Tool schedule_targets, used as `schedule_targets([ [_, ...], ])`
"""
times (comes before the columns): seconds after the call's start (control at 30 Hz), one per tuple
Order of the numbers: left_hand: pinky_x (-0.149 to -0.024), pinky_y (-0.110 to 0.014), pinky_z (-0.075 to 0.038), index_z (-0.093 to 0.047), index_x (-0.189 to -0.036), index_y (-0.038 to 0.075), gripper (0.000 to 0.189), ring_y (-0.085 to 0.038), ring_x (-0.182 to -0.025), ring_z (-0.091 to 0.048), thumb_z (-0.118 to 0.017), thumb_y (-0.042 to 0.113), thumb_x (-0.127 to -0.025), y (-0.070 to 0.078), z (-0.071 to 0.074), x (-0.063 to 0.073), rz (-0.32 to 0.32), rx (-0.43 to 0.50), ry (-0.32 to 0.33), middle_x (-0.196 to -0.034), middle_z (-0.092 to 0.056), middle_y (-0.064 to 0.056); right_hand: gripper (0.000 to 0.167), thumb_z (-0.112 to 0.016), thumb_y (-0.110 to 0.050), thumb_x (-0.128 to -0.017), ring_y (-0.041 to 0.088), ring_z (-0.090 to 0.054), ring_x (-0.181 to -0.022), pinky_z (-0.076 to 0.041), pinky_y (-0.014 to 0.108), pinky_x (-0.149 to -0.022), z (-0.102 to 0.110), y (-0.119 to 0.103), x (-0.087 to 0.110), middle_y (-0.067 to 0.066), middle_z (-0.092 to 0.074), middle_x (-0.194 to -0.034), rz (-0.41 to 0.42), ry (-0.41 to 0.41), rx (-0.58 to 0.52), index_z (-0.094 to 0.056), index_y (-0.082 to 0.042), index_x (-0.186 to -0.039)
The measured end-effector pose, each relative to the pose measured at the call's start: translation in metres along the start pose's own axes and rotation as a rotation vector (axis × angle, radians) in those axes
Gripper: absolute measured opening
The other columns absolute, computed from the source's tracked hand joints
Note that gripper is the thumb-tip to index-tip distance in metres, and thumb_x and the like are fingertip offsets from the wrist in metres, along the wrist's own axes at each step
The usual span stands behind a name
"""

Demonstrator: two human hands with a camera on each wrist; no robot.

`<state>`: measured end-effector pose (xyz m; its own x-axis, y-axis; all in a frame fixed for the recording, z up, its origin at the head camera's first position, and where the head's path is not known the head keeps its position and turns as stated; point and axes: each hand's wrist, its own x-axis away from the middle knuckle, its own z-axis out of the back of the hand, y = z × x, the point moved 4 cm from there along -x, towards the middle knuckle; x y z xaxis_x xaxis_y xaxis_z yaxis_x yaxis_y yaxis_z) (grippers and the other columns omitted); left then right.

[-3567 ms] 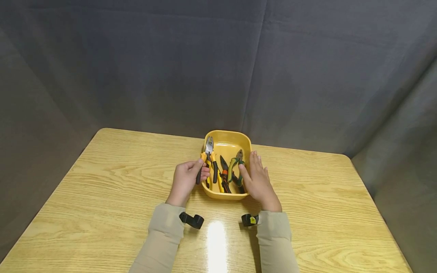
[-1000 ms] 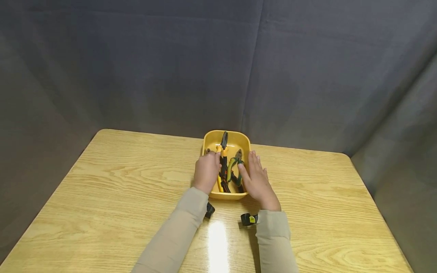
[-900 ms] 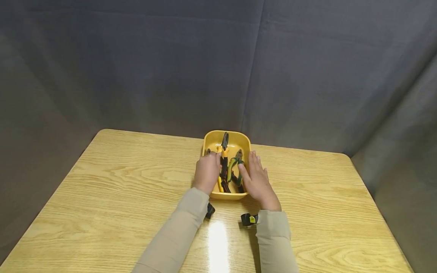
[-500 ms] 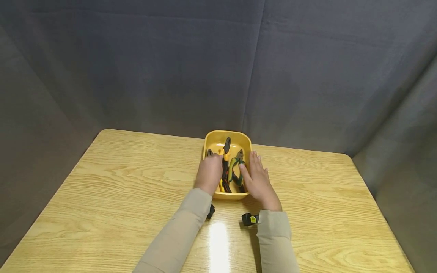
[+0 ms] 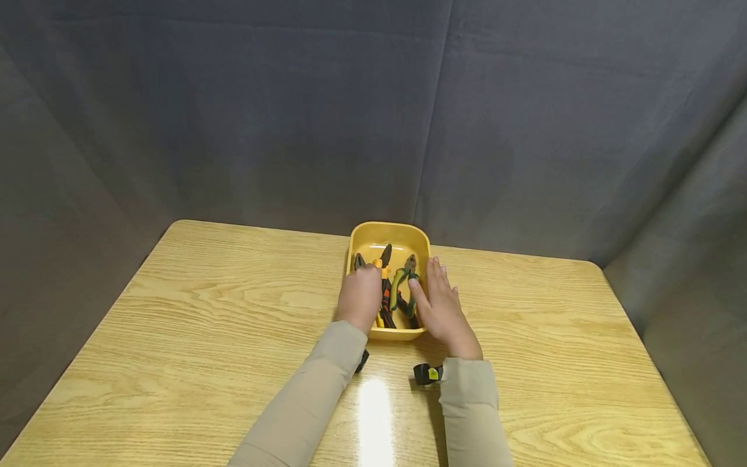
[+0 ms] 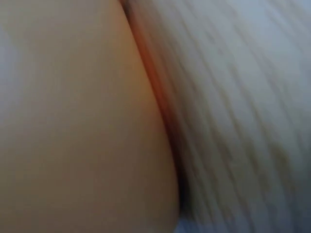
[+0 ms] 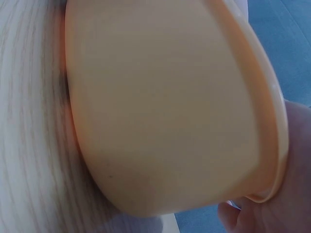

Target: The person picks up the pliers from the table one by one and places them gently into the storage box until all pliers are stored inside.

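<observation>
Inside a yellow plastic bin [image 5: 390,335], my left hand [image 5: 359,297] holds a pair of pliers [image 5: 386,255] with yellow and black handles. Their dark jaws point toward the back wall; my curled fingers hide most of the handles. Another pair of pliers [image 5: 358,261] shows its jaws at the left wall. Orange-and-black handles [image 5: 386,299] lie just right of my left hand, and green-handled pliers [image 5: 399,285] lie farther right. My right hand [image 5: 445,314] rests on the bin's right rim, fingers straight along the outside and thumb over the inside. The right wrist view shows the bin's wall [image 7: 170,107] close up.
The bin stands near the back edge of a wooden table [image 5: 192,324]. Behind it hangs a dark grey curtain [image 5: 292,117]. A black wrist camera [image 5: 427,374] sits at my right cuff, and bare tabletop lies on both sides.
My left hand has brought the pliers from the bin's left side toward its middle. Over the last second, they have come down and nearer to me. My right hand has stayed on the rim.
</observation>
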<state>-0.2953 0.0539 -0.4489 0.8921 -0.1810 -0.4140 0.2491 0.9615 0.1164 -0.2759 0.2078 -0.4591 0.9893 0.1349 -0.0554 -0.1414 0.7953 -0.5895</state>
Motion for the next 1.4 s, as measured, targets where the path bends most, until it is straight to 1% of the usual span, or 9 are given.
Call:
schedule_targets([
  [0.13, -0.049, -0.024, -0.056, -0.075, -0.091, -0.003, 0.019, -0.017, -0.059, -0.071, -0.062, 0.006, -0.101, 0.0008, 0.0000, 0.0008, -0.015, -0.076, 0.008, -0.074, -0.071, -0.011, 0.081, -0.022, -0.059, -0.107, 0.037, -0.001, -0.155, -0.004, 0.066, -0.119, 0.0003, -0.0004, 0.0002, 0.015, -0.001, -0.170, 0.000, -0.002, -0.004, -0.007, -0.002, -0.163],
  [0.2, -0.049, -0.023, -0.056, -0.075, -0.091, -0.003, 0.019, -0.016, -0.059, -0.071, -0.062, 0.006, -0.101, 0.0013, -0.0001, 0.0011, -0.016, -0.091, 0.010, -0.073, -0.071, -0.010, 0.081, -0.022, -0.059, -0.108, 0.037, -0.001, -0.155, -0.004, 0.066, -0.119, 0.0002, -0.0002, 0.0001, 0.016, -0.001, -0.170, -0.001, -0.002, -0.004, -0.007, -0.002, -0.163],
  [0.3, -0.049, -0.024, -0.056, -0.074, -0.091, -0.004, 0.019, -0.017, -0.059, -0.071, -0.062, 0.005, -0.101, 0.0015, 0.0007, 0.0012, -0.009, -0.077, 0.013, -0.074, -0.072, -0.011, 0.081, -0.021, -0.059, -0.107, 0.037, -0.001, -0.155, -0.004, 0.066, -0.119, -0.0002, 0.0005, -0.0004, 0.016, -0.001, -0.170, -0.002, -0.003, 0.000, -0.006, -0.002, -0.163],
  [0.6, -0.050, -0.024, -0.057, -0.073, -0.094, -0.009, 0.017, -0.021, -0.061, -0.073, -0.061, 0.000, -0.100, 0.0006, 0.0047, 0.0007, 0.033, 0.032, 0.017, -0.076, -0.073, -0.016, 0.081, -0.021, -0.060, -0.107, 0.037, 0.000, -0.155, -0.004, 0.065, -0.120, 0.0009, -0.0007, -0.0009, 0.015, 0.001, -0.170, -0.004, -0.006, -0.001, -0.006, -0.003, -0.163],
  [0.67, -0.050, -0.024, -0.057, -0.073, -0.094, -0.009, 0.017, -0.021, -0.061, -0.073, -0.060, 0.001, -0.101, 0.0007, 0.0042, 0.0008, 0.035, 0.036, 0.011, -0.076, -0.073, -0.016, 0.081, -0.022, -0.060, -0.107, 0.037, 0.000, -0.155, -0.004, 0.065, -0.120, 0.0010, -0.0006, -0.0009, 0.016, 0.000, -0.170, -0.005, -0.005, -0.003, -0.006, -0.003, -0.163],
  [0.87, -0.051, -0.024, -0.057, -0.074, -0.094, -0.007, 0.018, -0.020, -0.062, -0.073, -0.060, 0.002, -0.101, 0.0011, 0.0030, 0.0014, 0.033, 0.009, 0.001, -0.077, -0.073, -0.014, 0.081, -0.022, -0.059, -0.107, 0.037, 0.000, -0.156, -0.004, 0.065, -0.120, 0.0001, 0.0001, -0.0003, 0.016, -0.001, -0.170, -0.007, -0.006, -0.006, -0.006, -0.003, -0.163],
  [1.1, -0.049, -0.023, -0.056, -0.076, -0.092, -0.004, 0.019, -0.017, -0.060, -0.071, -0.062, 0.005, -0.101, 0.0029, 0.0028, 0.0015, 0.016, -0.065, -0.007, -0.075, -0.070, -0.010, 0.081, -0.023, -0.059, -0.108, 0.038, -0.001, -0.155, -0.005, 0.066, -0.119, -0.0004, 0.0009, -0.0004, 0.016, -0.001, -0.170, -0.005, -0.006, -0.013, -0.006, -0.002, -0.163],
  [1.4, -0.050, -0.024, -0.056, -0.076, -0.093, -0.005, 0.018, -0.017, -0.061, -0.071, -0.062, 0.005, -0.101, 0.0035, 0.0030, 0.0016, 0.024, -0.047, -0.004, -0.076, -0.071, -0.011, 0.081, -0.023, -0.059, -0.107, 0.037, -0.001, -0.155, -0.005, 0.066, -0.119, 0.0000, 0.0006, -0.0002, 0.015, -0.001, -0.170, -0.008, -0.009, -0.019, -0.006, -0.002, -0.163],
])
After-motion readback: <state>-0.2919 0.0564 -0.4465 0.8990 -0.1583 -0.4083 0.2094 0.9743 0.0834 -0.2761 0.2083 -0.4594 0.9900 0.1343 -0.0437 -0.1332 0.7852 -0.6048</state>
